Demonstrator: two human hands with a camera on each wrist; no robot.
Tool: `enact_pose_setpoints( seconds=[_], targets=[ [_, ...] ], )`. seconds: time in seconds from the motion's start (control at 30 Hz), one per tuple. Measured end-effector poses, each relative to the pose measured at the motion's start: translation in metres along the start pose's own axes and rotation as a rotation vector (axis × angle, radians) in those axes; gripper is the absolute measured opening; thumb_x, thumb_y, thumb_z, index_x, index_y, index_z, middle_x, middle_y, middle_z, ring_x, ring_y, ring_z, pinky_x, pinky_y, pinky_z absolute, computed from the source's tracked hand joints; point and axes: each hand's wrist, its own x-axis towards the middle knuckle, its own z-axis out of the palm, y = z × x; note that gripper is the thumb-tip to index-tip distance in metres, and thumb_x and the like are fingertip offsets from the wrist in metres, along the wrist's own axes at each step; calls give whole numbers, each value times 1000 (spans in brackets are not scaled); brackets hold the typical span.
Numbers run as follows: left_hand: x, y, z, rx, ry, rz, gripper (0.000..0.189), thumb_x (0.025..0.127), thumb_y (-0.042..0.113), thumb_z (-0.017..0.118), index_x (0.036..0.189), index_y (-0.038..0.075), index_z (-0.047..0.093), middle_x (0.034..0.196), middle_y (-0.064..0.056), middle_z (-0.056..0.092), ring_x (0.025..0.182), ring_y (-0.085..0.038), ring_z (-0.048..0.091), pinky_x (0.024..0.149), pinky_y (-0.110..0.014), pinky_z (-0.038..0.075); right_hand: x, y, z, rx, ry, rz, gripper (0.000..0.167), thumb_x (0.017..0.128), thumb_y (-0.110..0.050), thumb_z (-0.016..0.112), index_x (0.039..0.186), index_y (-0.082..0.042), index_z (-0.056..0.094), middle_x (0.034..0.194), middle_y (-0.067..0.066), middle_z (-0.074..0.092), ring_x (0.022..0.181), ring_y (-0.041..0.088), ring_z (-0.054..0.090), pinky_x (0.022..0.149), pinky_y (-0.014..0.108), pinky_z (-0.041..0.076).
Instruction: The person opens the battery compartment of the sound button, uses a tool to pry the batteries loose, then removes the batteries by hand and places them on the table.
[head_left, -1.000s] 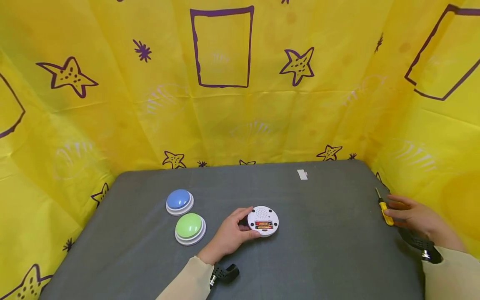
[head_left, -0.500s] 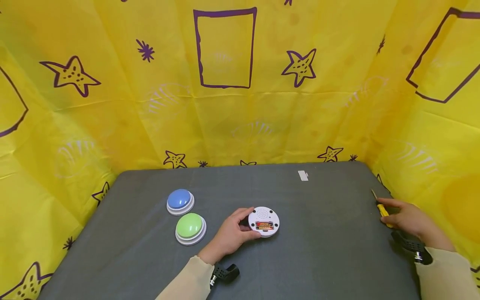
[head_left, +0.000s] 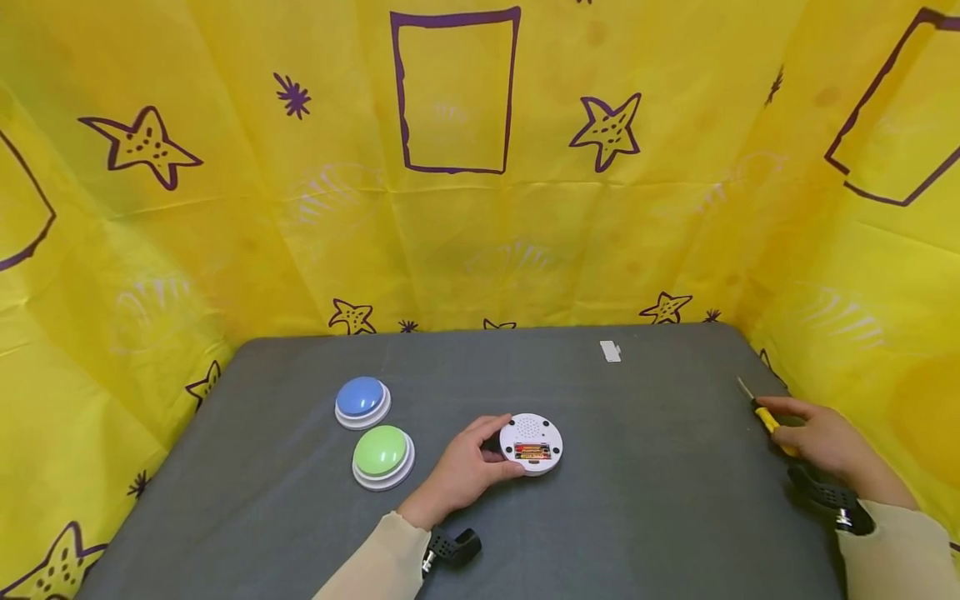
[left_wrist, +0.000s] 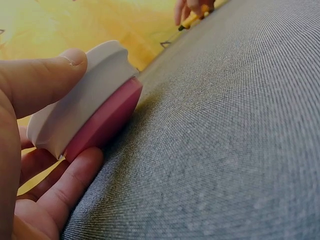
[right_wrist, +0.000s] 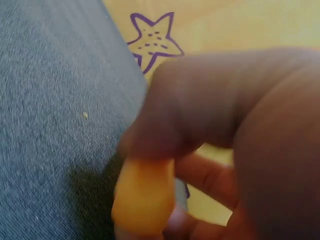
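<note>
My left hand (head_left: pixel 470 467) grips a round white push button (head_left: pixel 534 433) by its edge. The button lies upside down, its battery bay showing red-and-orange batteries (head_left: pixel 532 452). In the left wrist view its pink dome (left_wrist: pixel 107 120) faces down at the dark cloth, my thumb on the white base and a finger against the dome. At the far right, my right hand (head_left: pixel 828 442) pinches a yellow-handled screwdriver (head_left: pixel 767 418), whose metal shaft points away and to the left. Up close, the handle (right_wrist: pixel 145 197) looks blurred under the thumb.
To the left stand a blue push button (head_left: pixel 360 396) and a green push button (head_left: pixel 380 450), domes up. A small white battery cover (head_left: pixel 611 351) lies towards the back of the grey table (head_left: pixel 645 517). Yellow patterned cloth (head_left: pixel 450 250) walls the back and sides.
My right fingers have closed on the screwdriver, and its tip has swung to the left. The left hand and the white button have stayed in place.
</note>
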Motion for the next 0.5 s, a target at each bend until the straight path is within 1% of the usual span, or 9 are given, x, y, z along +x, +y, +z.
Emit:
enact_pose_setpoints(
  seconds=[0.07, 0.1, 0.17, 0.2, 0.27, 0.3, 0.37, 0.4, 0.5],
  targets=[
    [-1, 0, 0, 7, 0, -3, 77, 78, 21, 89, 143, 1, 52, 133, -4, 54, 94, -15, 64, 83, -28, 53, -1, 3, 2, 94, 4, 3, 51, 97, -16, 64, 142, 4, 50, 128, 28, 57, 81, 19, 58, 64, 30, 48],
    [-1, -1, 1, 7, -2, -5, 77, 77, 21, 89, 143, 1, 52, 133, -4, 54, 93, -14, 64, 83, -27, 53, -1, 5, 3, 186, -1, -1, 47, 98, -15, 62, 142, 1, 52, 125, 21, 60, 81, 18, 60, 65, 30, 51],
    [-1, -3, 2, 7, -7, -8, 77, 78, 21, 89, 143, 3, 53, 134, -4, 54, 91, -13, 65, 83, -27, 53, -1, 11, 5, 429, -19, -24, 38, 101, -7, 57, 139, -9, 59, 121, 8, 63, 83, 16, 65, 69, 31, 56],
    [-1, -3, 2, 0, -7, -8, 77, 77, 21, 89, 143, 3, 53, 134, -4, 54, 90, -13, 65, 83, -28, 54, 0, 14, 6, 561, -39, -55, 38, 102, -2, 53, 137, -13, 62, 119, 2, 63, 86, 16, 66, 71, 31, 57],
    [-1, -3, 2, -12, -3, -5, 76, 78, 20, 89, 143, 3, 53, 134, -4, 54, 90, -13, 65, 83, -29, 54, 3, 20, 8, 813, -102, -114, 46, 102, 8, 45, 132, -21, 66, 116, -6, 63, 91, 18, 68, 75, 33, 57],
    [0, -3, 2, -17, 0, 0, 76, 78, 19, 89, 143, 3, 53, 134, -4, 54, 89, -14, 65, 83, -30, 54, 5, 22, 8, 913, -140, -145, 52, 101, 11, 42, 129, -24, 67, 117, -7, 64, 93, 20, 68, 77, 33, 57],
    [0, -2, 1, -20, 6, 7, 76, 78, 18, 89, 142, 3, 53, 134, -4, 54, 90, -14, 65, 83, -30, 54, 8, 25, 9, 1031, -208, -200, 56, 101, 15, 38, 129, -24, 67, 119, -6, 63, 96, 22, 68, 80, 33, 56],
    [0, -2, 0, -16, 9, 8, 76, 78, 18, 89, 142, 3, 53, 133, -4, 54, 89, -14, 65, 83, -30, 54, 9, 26, 9, 1064, -238, -221, 56, 101, 15, 37, 131, -22, 66, 120, -4, 63, 98, 22, 68, 82, 33, 55],
    [0, -1, -1, 6, 5, 0, 76, 78, 21, 88, 143, 3, 53, 133, -3, 55, 90, -13, 65, 83, -28, 54, 12, 26, 9, 1114, -304, -258, 55, 102, 15, 35, 133, -19, 65, 120, 1, 63, 101, 23, 68, 85, 33, 54]
  ],
)
